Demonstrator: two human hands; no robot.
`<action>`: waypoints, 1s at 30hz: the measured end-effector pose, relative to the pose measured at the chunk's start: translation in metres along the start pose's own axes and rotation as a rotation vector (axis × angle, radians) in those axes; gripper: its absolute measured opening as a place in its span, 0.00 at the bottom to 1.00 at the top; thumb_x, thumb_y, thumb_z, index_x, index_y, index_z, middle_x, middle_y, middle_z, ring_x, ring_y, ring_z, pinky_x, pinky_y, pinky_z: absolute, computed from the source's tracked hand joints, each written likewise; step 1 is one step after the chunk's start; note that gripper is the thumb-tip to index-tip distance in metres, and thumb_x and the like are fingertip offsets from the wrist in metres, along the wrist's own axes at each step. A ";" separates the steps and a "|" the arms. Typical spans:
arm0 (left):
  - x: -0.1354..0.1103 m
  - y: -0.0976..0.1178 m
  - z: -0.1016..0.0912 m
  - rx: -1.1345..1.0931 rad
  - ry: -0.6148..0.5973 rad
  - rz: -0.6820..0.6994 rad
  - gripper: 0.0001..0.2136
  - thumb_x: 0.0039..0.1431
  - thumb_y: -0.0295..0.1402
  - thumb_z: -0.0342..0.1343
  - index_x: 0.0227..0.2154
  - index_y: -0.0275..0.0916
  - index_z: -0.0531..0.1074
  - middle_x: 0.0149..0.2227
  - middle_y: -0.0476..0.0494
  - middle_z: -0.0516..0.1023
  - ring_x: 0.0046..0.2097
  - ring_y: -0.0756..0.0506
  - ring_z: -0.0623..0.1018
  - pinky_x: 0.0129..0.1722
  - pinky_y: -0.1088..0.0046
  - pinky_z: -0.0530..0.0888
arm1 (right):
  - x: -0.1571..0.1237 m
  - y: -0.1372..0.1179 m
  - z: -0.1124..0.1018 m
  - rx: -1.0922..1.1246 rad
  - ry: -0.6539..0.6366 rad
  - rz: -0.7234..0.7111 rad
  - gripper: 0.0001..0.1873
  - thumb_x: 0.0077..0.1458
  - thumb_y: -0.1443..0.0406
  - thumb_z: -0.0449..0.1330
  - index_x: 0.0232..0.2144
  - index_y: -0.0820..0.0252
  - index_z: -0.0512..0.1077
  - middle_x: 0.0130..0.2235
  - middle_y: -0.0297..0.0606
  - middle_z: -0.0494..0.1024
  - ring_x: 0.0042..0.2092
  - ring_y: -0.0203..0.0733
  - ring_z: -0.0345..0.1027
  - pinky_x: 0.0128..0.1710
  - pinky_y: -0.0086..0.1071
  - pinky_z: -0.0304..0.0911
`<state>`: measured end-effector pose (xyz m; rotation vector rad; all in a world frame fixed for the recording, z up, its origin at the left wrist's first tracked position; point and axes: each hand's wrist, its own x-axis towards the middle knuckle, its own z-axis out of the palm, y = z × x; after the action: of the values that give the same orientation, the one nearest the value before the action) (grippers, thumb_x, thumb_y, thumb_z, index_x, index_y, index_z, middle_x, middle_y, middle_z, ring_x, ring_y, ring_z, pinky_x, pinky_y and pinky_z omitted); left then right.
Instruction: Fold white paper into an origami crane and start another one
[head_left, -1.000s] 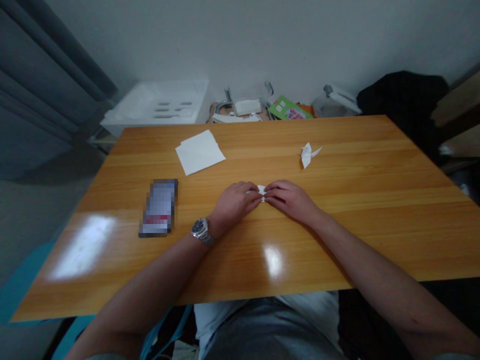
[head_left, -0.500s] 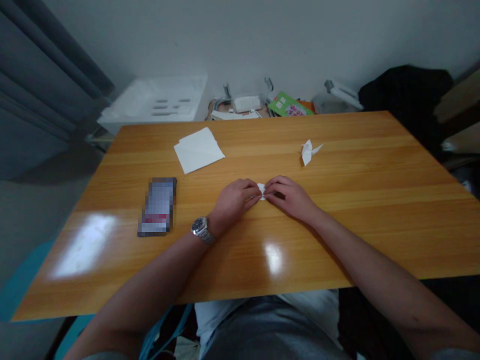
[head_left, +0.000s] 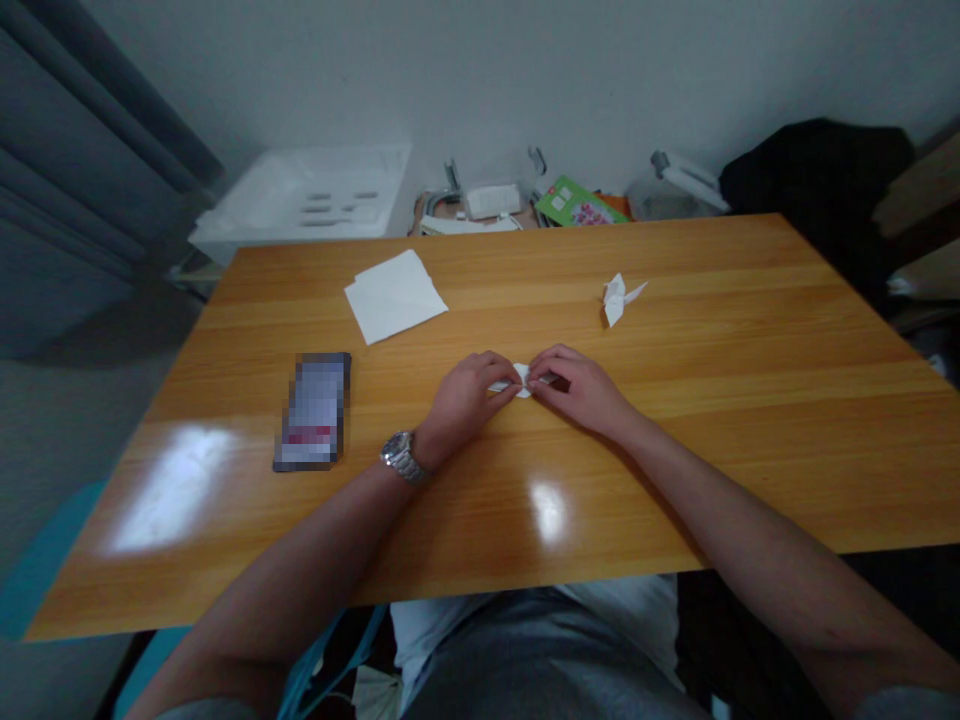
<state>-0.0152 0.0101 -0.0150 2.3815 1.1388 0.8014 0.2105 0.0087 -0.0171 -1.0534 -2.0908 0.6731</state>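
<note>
One small folded white paper (head_left: 523,381), left hand (head_left: 463,396) and right hand (head_left: 583,391) both pinching it; from here, paper crane (head_left: 614,300) beyond, white sheets (head_left: 397,298) and blurred phone (head_left: 315,410) leftward.

Phone (head_left: 316,410) lies flat on the left part of the wooden counter (head_left: 750,400), its screen pixelated. Beyond the far edge, from left: a white tray (head_left: 281,185) with slots; a white box (head_left: 493,202); a tilted green book (head_left: 559,203) with a pink picture; a clear box (head_left: 652,203). At far right, a black bundle (head_left: 817,180), possibly cloth, the area being dark. Grey curtain (head_left: 75,150) at left; plain wall (head_left: 480,80) behind. Blue chair (head_left: 45,560) at near left, partly hidden by the counter.
</note>
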 end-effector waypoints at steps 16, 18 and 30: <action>0.004 0.003 0.002 -0.043 -0.001 -0.068 0.02 0.66 0.29 0.59 0.38 0.40 0.76 0.42 0.44 0.78 0.46 0.43 0.77 0.50 0.64 0.73 | 0.003 -0.002 0.003 0.003 0.014 0.046 0.04 0.62 0.67 0.62 0.34 0.57 0.75 0.39 0.41 0.77 0.42 0.45 0.72 0.44 0.40 0.68; 0.004 0.003 0.003 -0.054 0.005 -0.087 0.01 0.65 0.29 0.59 0.38 0.40 0.75 0.41 0.45 0.79 0.45 0.43 0.77 0.49 0.64 0.73 | 0.003 -0.002 0.004 0.001 0.027 0.059 0.04 0.62 0.67 0.62 0.34 0.57 0.75 0.39 0.41 0.77 0.42 0.45 0.72 0.44 0.40 0.67; 0.006 0.001 0.005 -0.066 0.024 -0.096 0.04 0.66 0.29 0.59 0.38 0.40 0.78 0.42 0.43 0.79 0.46 0.43 0.77 0.51 0.63 0.74 | 0.003 -0.003 0.006 -0.029 0.061 0.105 0.03 0.60 0.67 0.63 0.33 0.56 0.76 0.39 0.40 0.77 0.41 0.45 0.72 0.42 0.39 0.67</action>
<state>-0.0079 0.0134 -0.0165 2.2514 1.2074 0.8237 0.2025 0.0088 -0.0175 -1.1919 -2.0093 0.6552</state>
